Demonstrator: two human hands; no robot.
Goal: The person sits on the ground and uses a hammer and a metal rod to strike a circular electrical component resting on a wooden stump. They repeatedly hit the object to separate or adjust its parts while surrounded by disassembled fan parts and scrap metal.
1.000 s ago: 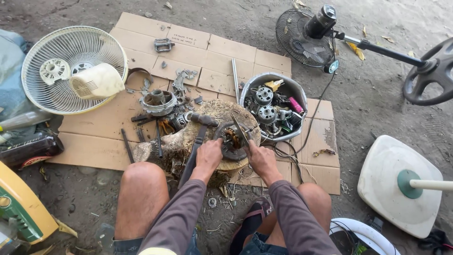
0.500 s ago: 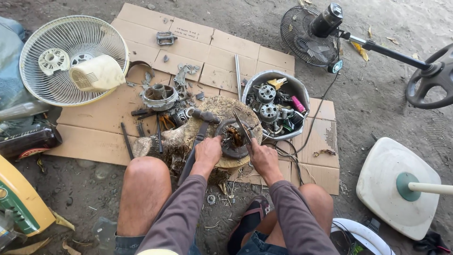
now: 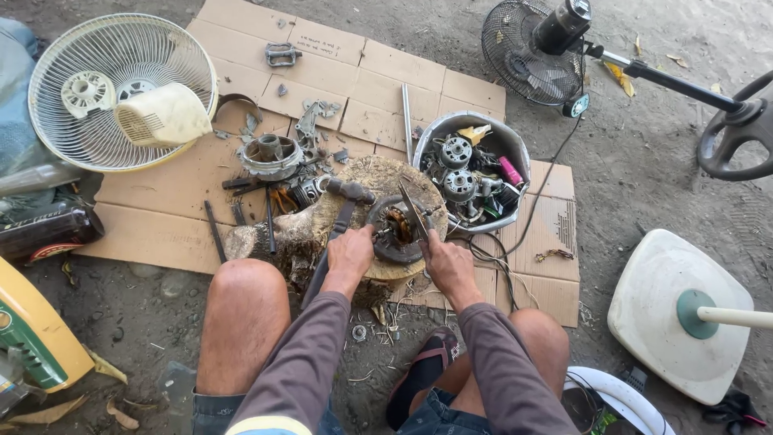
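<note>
Soft even daylight, faint shadows only, no glare, sharp focus throughout, slight wide-angle stretch at edges

The left hand (image 3: 351,251) covers the near left rim of the round motor (image 3: 396,228), so its grip there cannot be made out. The fingers of the right hand (image 3: 445,262) hide the lower end of the thin tool (image 3: 413,209). The steering wheel (image 3: 737,133) and the yellow casing (image 3: 28,338) are cut off by the picture's edges. The small parts in the metal bowl (image 3: 515,145) are too tangled to tell apart.
</note>
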